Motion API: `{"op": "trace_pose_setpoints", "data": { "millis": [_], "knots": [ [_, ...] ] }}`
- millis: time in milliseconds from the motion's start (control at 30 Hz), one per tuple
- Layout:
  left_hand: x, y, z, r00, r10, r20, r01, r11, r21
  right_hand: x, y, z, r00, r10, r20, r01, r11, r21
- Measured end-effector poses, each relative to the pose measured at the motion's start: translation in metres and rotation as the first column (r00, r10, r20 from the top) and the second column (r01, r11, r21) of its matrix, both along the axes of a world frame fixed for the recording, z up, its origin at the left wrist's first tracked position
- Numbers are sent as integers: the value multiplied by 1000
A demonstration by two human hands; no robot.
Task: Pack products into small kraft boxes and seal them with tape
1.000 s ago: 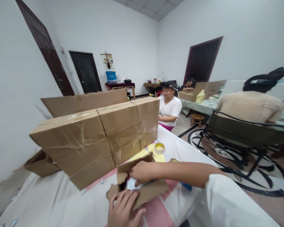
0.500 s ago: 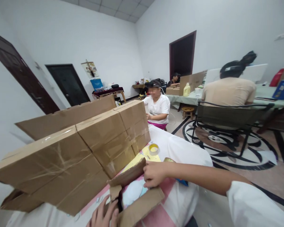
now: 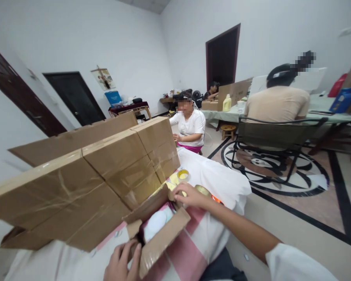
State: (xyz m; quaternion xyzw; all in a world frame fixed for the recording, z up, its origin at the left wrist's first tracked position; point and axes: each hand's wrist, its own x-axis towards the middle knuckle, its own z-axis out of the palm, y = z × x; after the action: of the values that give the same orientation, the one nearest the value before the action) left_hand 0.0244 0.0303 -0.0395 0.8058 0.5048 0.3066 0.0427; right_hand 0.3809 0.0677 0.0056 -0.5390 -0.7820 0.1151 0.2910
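A small cardboard box lies with its long flaps raised on the covered table in front of me. Inside it sits a white, rounded, smooth item with some pale blue beside it; I cannot make out its kind. My left hand is curled around the near left end of the box, its fingertips partly hidden behind the edge. At the far right end, my right hand has thumb and fingers closed on a short end flap.
Stacked, taped cartons stand left of the box. Behind it lie a tape roll and another roll. A person in a white shirt sits beyond the table; another sits in a chair at right.
My right hand has shifted from over the box's contents to its end flap, fingers now pinched there. The left hand curls further around the near end. The view has tilted slightly.
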Motion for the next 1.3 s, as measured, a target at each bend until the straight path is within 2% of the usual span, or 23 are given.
{"op": "trace_pose_setpoints", "data": {
  "millis": [100, 167, 333, 433, 533, 633, 767, 967, 1067, 1167, 1233, 1300],
  "knots": [
    [6, -11, 8, 997, 75, 14, -73, 994, -81, -2, -6, -13, 991, -131, -15, 131, 991, -7],
    [10, -18, 12, 993, 117, 1, -116, 984, -135, -1, -9, -13, 987, -161, 3, 161, 987, -9],
    [17, -28, 20, 986, 166, -29, -168, 968, -187, -7, -11, 10, 977, -132, 168, 138, 990, -25],
    [22, -29, 21, 984, 176, -11, -175, 965, -194, -25, -4, 25, 937, -170, 307, 196, 979, -57],
    [31, -30, 16, 976, 214, 32, -201, 952, -229, -46, 9, 34, 881, -255, 397, 300, 952, -54],
    [43, -33, 5, 966, 248, 73, -227, 948, -225, -58, 23, 34, 853, -315, 416, 363, 931, -38],
    [54, -39, -6, 955, 267, 128, -239, 951, -196, -55, 33, 24, 862, -377, 340, 408, 912, -24],
    [52, -46, -9, 938, 257, 233, -226, 962, -154, -38, 23, 3, 920, -384, 80, 388, 920, -48],
    [44, -49, -9, 922, 246, 299, -224, 969, -106, -39, 10, -4, 937, -339, -86, 340, 940, -4],
    [37, -54, -8, 875, 293, 385, -288, 955, -73, -47, -3, -13, 940, -253, -230, 272, 960, 58],
    [32, -56, -11, 830, 317, 460, -321, 944, -72, -53, -8, -20, 944, -175, -278, 211, 972, 104],
    [26, -52, -18, 803, 273, 530, -305, 952, -30, -56, -12, -28, 951, -108, -291, 158, 975, 154]
  ]
}}
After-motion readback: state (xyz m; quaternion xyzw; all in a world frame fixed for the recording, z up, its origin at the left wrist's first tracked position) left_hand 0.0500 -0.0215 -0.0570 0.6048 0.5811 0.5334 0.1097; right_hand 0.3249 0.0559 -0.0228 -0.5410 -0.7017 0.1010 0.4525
